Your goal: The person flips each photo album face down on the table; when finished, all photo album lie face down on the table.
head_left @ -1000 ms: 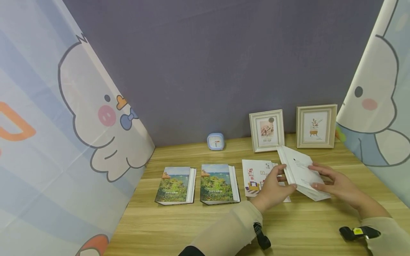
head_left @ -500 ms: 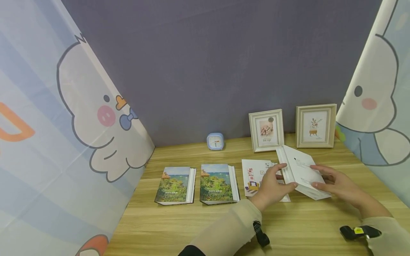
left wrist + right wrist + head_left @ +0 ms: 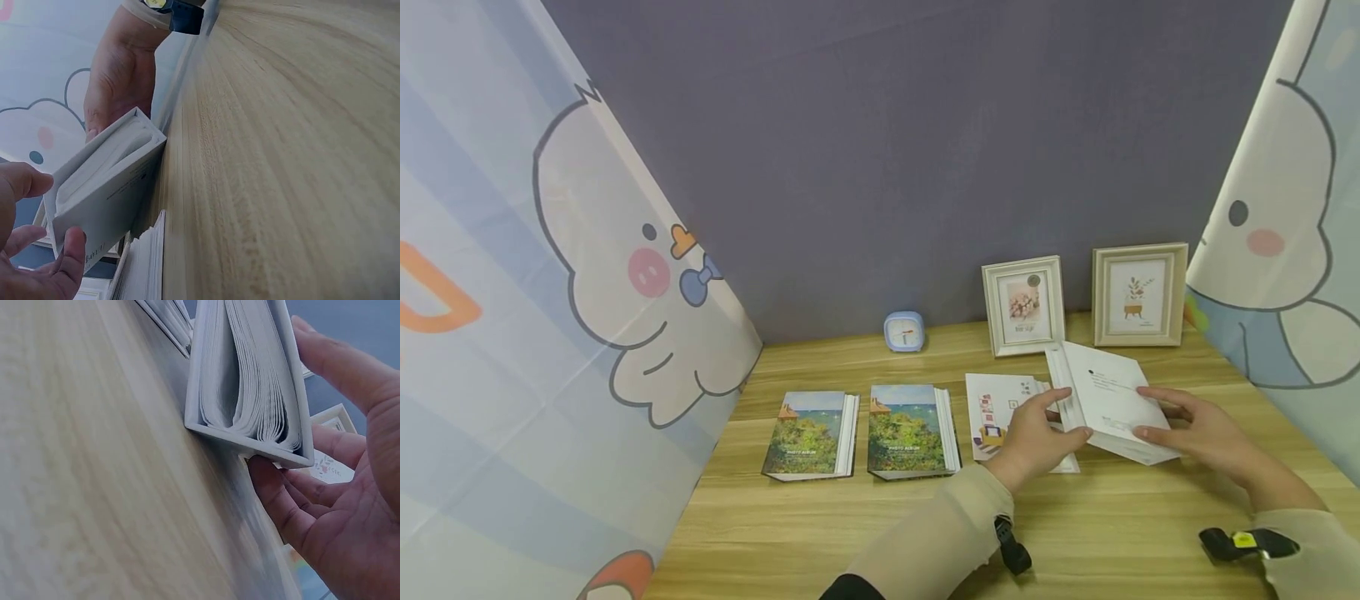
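Observation:
Both hands hold a white photo album (image 3: 1108, 387) tilted over the right part of the table. My left hand (image 3: 1037, 437) grips its left side, by the page edges, with the thumb and fingers on opposite covers. On its right side, my right hand (image 3: 1210, 433) holds it between thumb and fingers. The right wrist view shows the loose, wavy pages (image 3: 250, 394) between the covers, with the fingers of the right hand (image 3: 362, 469) at the spine. Under the left forearm lies another white album (image 3: 988, 417) with a room drawing on its cover, partly hidden.
Two landscape-covered photo albums, one at the left (image 3: 810, 433) and one nearer the middle (image 3: 906, 429), lie on the wooden table (image 3: 775, 533). A small blue clock (image 3: 905, 332) and two picture frames, one left (image 3: 1025, 305) and one right (image 3: 1138, 296), stand along the back.
The held album has turned slightly, and its lower right corner has shifted a little to the right with the right hand. The left hand has barely moved. The other things stay in place.

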Tool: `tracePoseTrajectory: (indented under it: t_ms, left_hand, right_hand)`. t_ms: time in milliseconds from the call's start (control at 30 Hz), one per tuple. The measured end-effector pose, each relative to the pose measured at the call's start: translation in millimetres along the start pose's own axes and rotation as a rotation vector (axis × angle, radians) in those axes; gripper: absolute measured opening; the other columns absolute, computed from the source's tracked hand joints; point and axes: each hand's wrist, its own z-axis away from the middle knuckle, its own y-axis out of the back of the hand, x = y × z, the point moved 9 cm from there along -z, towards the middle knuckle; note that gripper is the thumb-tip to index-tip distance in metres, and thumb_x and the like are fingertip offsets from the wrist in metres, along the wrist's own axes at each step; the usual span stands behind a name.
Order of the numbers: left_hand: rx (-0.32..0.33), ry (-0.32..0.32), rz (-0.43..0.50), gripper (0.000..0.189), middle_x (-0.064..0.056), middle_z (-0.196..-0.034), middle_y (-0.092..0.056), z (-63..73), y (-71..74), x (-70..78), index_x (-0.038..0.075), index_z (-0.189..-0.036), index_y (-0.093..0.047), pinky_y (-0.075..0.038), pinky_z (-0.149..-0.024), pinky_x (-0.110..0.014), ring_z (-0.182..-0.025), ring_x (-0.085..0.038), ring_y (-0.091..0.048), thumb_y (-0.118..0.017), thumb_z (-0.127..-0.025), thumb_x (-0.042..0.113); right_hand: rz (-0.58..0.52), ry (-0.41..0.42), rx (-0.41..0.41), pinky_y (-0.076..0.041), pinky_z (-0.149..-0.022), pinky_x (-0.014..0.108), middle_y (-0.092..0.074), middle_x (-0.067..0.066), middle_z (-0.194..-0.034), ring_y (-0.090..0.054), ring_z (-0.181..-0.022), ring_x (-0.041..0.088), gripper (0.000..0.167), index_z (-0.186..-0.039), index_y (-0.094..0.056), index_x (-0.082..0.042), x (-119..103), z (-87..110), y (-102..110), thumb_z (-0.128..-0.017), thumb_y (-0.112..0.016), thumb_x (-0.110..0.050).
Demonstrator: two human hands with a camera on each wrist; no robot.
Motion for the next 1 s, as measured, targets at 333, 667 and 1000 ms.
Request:
tracePoseTrajectory:
  t_ms: [333,667,1000]
  left_hand:
    - [-0.048,0.029,-0.056,0.057,0.009,-0.128,-0.059,-1.1,-8.3,-0.8,0.029,-0.141,-0.064,-0.052,-0.069,-0.017,-0.096,0.002,-0.059,-0.084,-0.089,0.023]
    - [-0.078,0.084,-0.046,0.056,0.008,-0.095,-0.065,-4.4,-20.5,-3.8,0.026,-0.14,-0.064,-0.052,-0.065,-0.019,-0.08,0.002,-0.059,-0.085,-0.089,0.019]
    - [-0.083,0.131,-0.033,0.056,0.009,-0.091,-0.063,-7.8,-38.7,-7.0,0.026,-0.139,-0.064,-0.054,-0.057,-0.02,-0.074,0.0,-0.059,-0.085,-0.088,0.014]
  right_hand:
    - [0.062,-0.02,0.018,-0.052,-0.079,0.035,-0.041,0.047,-0.146,-0.049,-0.124,0.064,0.084,-0.154,-0.042,0.008,4,1.4,13,-0.094,-0.082,-0.034]
    - [0.101,-0.056,0.015,-0.052,-0.078,0.039,-0.042,0.047,-0.144,-0.052,-0.121,0.064,0.089,-0.154,-0.042,0.008,14,4.1,20,-0.092,-0.083,-0.041]
    - [0.129,-0.091,0.05,-0.053,-0.083,0.058,-0.039,0.049,-0.144,-0.05,-0.121,0.065,0.089,-0.153,-0.043,0.008,20,8.2,31,-0.092,-0.082,-0.044]
